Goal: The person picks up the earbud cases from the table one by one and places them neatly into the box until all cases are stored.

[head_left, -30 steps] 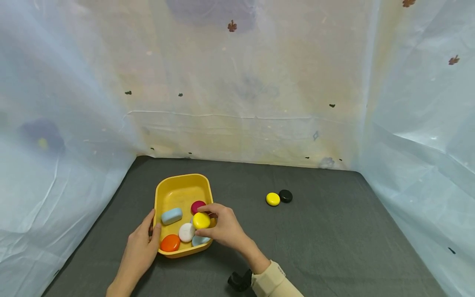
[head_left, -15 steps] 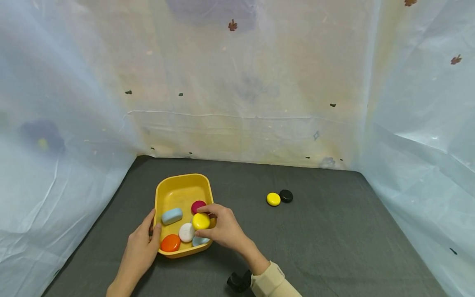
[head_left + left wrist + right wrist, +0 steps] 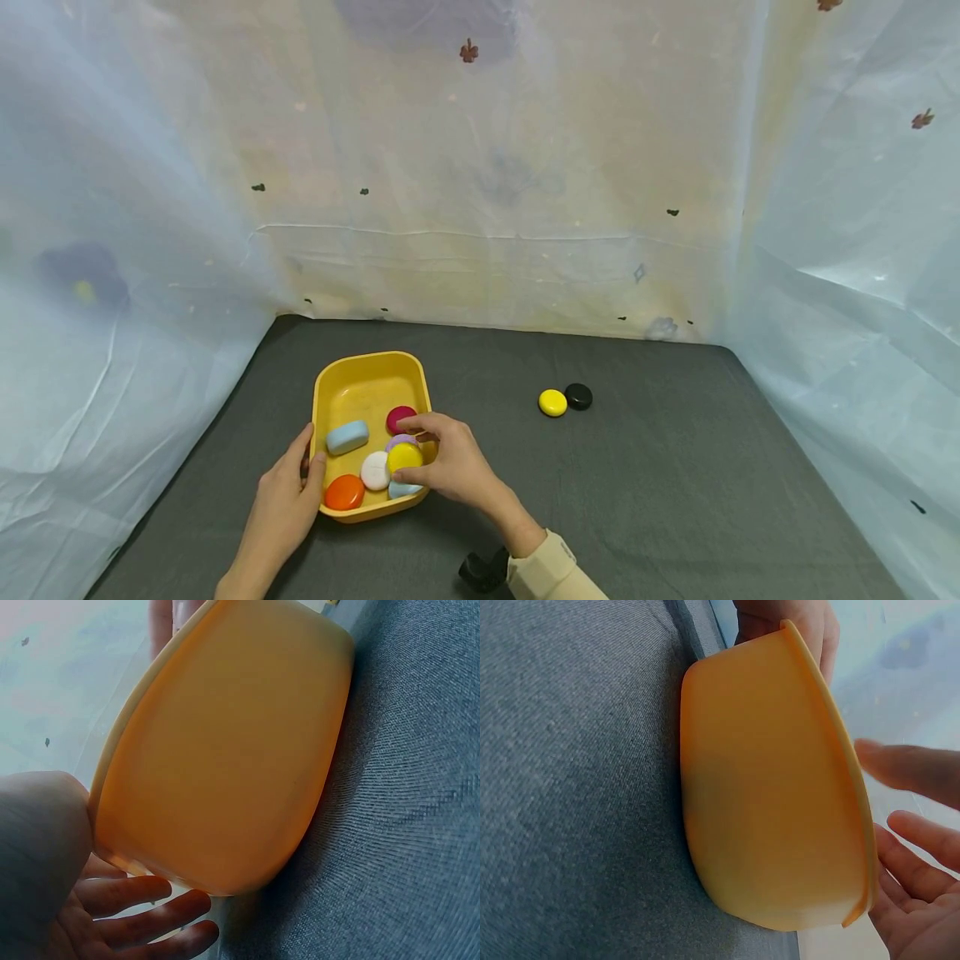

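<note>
My left hand [image 3: 283, 492] holds the left side of a yellow plastic tub [image 3: 367, 377], thumb at the rim and fingers along the outside. Inside the tub lies a round glossy yellow piece [image 3: 405, 458], over a lilac piece [image 3: 401, 441]. Just above it my right hand [image 3: 457, 462] reaches over the right rim, thumb and fingers spread apart with nothing between them. Around it lie a white disc [image 3: 375, 471], an orange disc [image 3: 344, 492], a dark pink disc [image 3: 401, 418] and two light blue pieces, one oblong [image 3: 347, 437]. In the right wrist view the tub wall [image 3: 772, 787] hides the pieces.
To the right, a second yellow disc [image 3: 552, 403] and a black disc [image 3: 578, 397] lie side by side on the grey cloth [image 3: 675, 467]. A black object [image 3: 482, 572] sits under the right sleeve [image 3: 553, 570]. Patterned plastic sheeting [image 3: 480, 167] walls the back and sides.
The yellow piece, pinched by my right hand before, has been let go and sits lower in the tub, uncovering the lilac piece. The left hand and tub have hardly moved.
</note>
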A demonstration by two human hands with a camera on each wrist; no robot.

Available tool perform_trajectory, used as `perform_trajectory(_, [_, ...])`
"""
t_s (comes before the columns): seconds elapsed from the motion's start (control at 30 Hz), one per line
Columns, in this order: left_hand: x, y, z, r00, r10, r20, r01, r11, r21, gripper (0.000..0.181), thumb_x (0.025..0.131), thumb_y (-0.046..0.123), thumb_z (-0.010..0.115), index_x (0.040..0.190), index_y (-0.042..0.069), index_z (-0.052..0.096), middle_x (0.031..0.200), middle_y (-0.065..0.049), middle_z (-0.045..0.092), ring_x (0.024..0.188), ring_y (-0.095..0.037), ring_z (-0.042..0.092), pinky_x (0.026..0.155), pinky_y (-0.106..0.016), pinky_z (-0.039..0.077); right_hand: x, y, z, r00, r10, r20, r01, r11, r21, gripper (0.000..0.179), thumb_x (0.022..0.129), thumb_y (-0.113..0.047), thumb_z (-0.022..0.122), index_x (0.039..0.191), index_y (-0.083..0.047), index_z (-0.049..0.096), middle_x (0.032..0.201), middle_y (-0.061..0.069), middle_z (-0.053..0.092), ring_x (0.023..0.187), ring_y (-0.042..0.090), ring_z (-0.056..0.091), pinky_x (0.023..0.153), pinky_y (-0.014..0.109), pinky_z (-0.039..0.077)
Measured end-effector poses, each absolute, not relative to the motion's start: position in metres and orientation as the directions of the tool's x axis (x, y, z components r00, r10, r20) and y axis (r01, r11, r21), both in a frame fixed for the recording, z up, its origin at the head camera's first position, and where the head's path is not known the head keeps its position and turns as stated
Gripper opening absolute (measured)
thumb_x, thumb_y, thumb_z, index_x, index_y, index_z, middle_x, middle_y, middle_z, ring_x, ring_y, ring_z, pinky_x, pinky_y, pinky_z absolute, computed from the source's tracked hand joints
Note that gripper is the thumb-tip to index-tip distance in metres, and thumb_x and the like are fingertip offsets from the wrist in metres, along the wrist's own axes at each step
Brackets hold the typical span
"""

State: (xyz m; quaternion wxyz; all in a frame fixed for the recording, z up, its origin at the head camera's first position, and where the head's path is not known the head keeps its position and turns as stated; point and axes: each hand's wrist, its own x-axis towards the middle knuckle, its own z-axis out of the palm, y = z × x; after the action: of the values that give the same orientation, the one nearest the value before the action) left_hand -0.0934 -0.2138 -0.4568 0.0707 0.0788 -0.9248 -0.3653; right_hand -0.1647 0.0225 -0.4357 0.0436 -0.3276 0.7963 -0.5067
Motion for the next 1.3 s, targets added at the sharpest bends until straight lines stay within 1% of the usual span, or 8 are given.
perform_trajectory(0.17, [-0.092, -0.214, -0.456, -0.977, -0.202, 0.075, -0.096, 0.72, 0.687, 0.056, 0.107, 0.026, 0.042, 0.153, -0.003, 0.028, 0.137, -0.03, 0.047, 0.114, -0.038, 0.053, 0.092, -0.06, 0.045, -0.164, 0.023, -0.436, -0.775, -0.57, 0.274, -0.48, 0.248, -0.842, 0.05, 0.076, -0.015, 0.087, 0.122, -0.012, 0.067, 0.118, -0.008, 0.064, 0.106, 0.023, 0.062, 0.094, 0.032, 0.05])
perform_trajectory(0.43, [-0.093, -0.216, -0.456, -0.975, -0.205, 0.086, -0.093, 0.727, 0.681, 0.056, 0.106, 0.024, 0.043, 0.153, -0.003, 0.028, 0.135, -0.03, 0.049, 0.112, -0.038, 0.054, 0.09, -0.059, 0.046, -0.161, 0.026, -0.437, -0.78, -0.545, 0.307, -0.458, 0.162, -0.874, 0.042, 0.08, -0.012, 0.084, 0.119, -0.012, 0.068, 0.115, -0.005, 0.064, 0.105, 0.023, 0.063, 0.094, 0.037, 0.051])
perform_trajectory(0.67, [-0.092, -0.215, -0.456, -0.977, -0.202, 0.071, -0.099, 0.722, 0.684, 0.056, 0.106, 0.025, 0.043, 0.153, -0.002, 0.028, 0.137, -0.031, 0.047, 0.114, -0.039, 0.054, 0.091, -0.059, 0.046, -0.162, 0.037, -0.434, -0.808, -0.476, 0.348, -0.452, 0.12, -0.884, 0.036, 0.083, -0.015, 0.082, 0.117, -0.012, 0.069, 0.113, -0.003, 0.066, 0.104, 0.029, 0.062, 0.091, 0.041, 0.052])
perform_trajectory(0.83, [-0.095, -0.213, -0.456, -0.979, -0.192, 0.068, -0.093, 0.721, 0.687, 0.056, 0.107, 0.025, 0.043, 0.153, -0.002, 0.027, 0.139, -0.031, 0.046, 0.116, -0.04, 0.053, 0.091, -0.059, 0.046, -0.166, 0.057, -0.432, -0.852, -0.368, 0.371, -0.454, 0.17, -0.875, 0.032, 0.085, -0.018, 0.08, 0.114, -0.01, 0.07, 0.112, 0.004, 0.067, 0.103, 0.025, 0.062, 0.09, 0.044, 0.052])
perform_trajectory(0.97, [-0.097, -0.212, -0.455, -0.981, -0.181, 0.067, -0.086, 0.72, 0.688, 0.056, 0.107, 0.025, 0.042, 0.153, -0.002, 0.026, 0.141, -0.031, 0.043, 0.119, -0.041, 0.051, 0.093, -0.06, 0.045, -0.17, 0.077, -0.433, -0.889, -0.26, 0.377, -0.435, 0.222, -0.873, 0.027, 0.086, -0.018, 0.08, 0.111, -0.013, 0.071, 0.111, 0.002, 0.067, 0.102, 0.019, 0.061, 0.09, 0.048, 0.051])
perform_trajectory(1.07, [-0.098, -0.213, -0.455, -0.982, -0.177, 0.065, -0.085, 0.724, 0.684, 0.057, 0.107, 0.026, 0.042, 0.154, -0.002, 0.026, 0.141, -0.031, 0.043, 0.12, -0.042, 0.051, 0.093, -0.06, 0.044, -0.173, 0.09, -0.435, -0.9, -0.199, 0.388, -0.429, 0.251, -0.868, 0.025, 0.085, -0.015, 0.08, 0.108, -0.013, 0.072, 0.109, 0.001, 0.068, 0.101, 0.021, 0.062, 0.089, 0.049, 0.052])
perform_trajectory(1.17, [-0.097, -0.215, -0.457, -0.98, -0.177, 0.086, -0.071, 0.726, 0.684, 0.056, 0.106, 0.025, 0.043, 0.153, -0.003, 0.028, 0.139, -0.031, 0.045, 0.117, -0.041, 0.052, 0.092, -0.06, 0.045, -0.174, 0.101, -0.438, -0.885, -0.192, 0.425, -0.465, 0.303, -0.831, 0.024, 0.084, -0.013, 0.081, 0.107, -0.013, 0.072, 0.107, 0.001, 0.068, 0.099, 0.022, 0.063, 0.087, 0.045, 0.053])
perform_trajectory(1.3, [-0.092, -0.22, -0.458, -0.976, -0.182, 0.117, -0.052, 0.721, 0.691, 0.056, 0.106, 0.025, 0.043, 0.152, -0.004, 0.029, 0.139, -0.032, 0.045, 0.12, -0.044, 0.051, 0.093, -0.062, 0.043, -0.177, 0.118, -0.441, -0.826, -0.264, 0.497, -0.563, 0.374, -0.737, 0.028, 0.082, -0.011, 0.082, 0.108, -0.011, 0.071, 0.107, 0.003, 0.068, 0.098, 0.022, 0.063, 0.084, 0.039, 0.054])
